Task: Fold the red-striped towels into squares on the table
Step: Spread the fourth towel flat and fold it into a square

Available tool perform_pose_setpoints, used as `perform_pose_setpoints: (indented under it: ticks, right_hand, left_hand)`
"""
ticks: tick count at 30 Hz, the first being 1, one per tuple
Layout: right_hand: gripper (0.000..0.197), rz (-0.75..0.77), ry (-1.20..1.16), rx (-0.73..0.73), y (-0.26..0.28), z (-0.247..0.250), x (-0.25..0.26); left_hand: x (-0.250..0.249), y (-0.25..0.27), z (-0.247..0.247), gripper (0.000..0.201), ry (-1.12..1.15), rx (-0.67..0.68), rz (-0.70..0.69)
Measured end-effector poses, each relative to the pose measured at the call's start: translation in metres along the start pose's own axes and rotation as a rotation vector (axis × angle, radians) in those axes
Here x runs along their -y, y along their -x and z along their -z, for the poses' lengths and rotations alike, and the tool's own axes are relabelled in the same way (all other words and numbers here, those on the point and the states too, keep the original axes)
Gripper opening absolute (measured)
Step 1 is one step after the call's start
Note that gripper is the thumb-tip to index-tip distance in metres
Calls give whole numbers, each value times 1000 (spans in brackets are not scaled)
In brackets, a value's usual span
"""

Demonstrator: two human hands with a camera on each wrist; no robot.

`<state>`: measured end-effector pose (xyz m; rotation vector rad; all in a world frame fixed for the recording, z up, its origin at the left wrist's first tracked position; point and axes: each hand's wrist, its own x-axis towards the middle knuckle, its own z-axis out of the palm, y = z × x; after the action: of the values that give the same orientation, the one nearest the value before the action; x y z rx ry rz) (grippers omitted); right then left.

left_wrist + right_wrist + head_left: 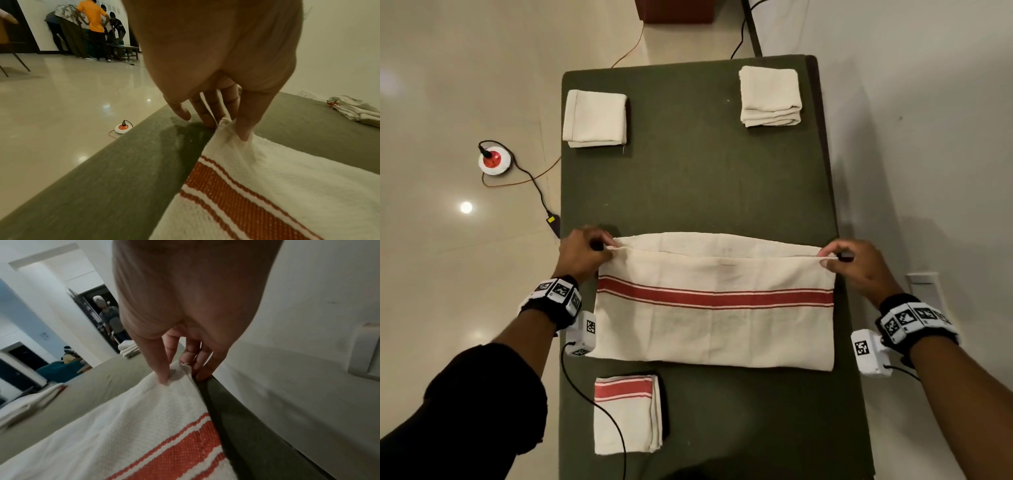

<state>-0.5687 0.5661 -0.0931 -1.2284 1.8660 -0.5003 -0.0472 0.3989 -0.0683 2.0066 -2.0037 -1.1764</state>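
Left hand (582,255): my thumb and fingers pinch the far-left corner of the open towel (715,329).
Right hand (859,263): I pinch its far-right corner.
Towel: halved lengthwise across the table (688,188), stripe up.
Done: three folded squares (627,414).
Left: I judge this one needs further crosswise folds.

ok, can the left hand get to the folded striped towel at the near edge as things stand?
Probably yes: the folded striped towel lies uncovered just below the left hand, but that hand pinches the big towel's corner and must release it first.
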Motion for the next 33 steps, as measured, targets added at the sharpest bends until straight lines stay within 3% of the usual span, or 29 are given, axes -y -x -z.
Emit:
perform_pose_setpoints:
  ticks: [4,7,10,13,15,24,28,33]
  right_hand:
    - [14,13,-72,-36,7,3,0]
    - [8,2,-113,-76,12,4,8]
    - [8,-16,-201,-94,10,6,13]
    - [9,0,-216,-105,1,7,15]
    - [9,-11,-176,-113,-7,4,12]
    - [8,-32,-8,-150,-27,-11,9]
    - [7,22,102,-178,-29,-8,15]
    - [2,84,208,-268,-31,-15,19]
  left_hand:
    - [8,-4,0,13,26,31,-8]
    - [17,-4,4,9,284,-45,89]
    - [30,-3,14,19,595,-61,177]
    - [34,-4,19,15,671,-74,213]
    - [34,-7,18,6,643,-79,205]
    - [31,-27,-1,22,427,-166,161]
    - [27,-35,1,19,251,-184,125]
    - [22,-36,2,16,-100,-228,-108]
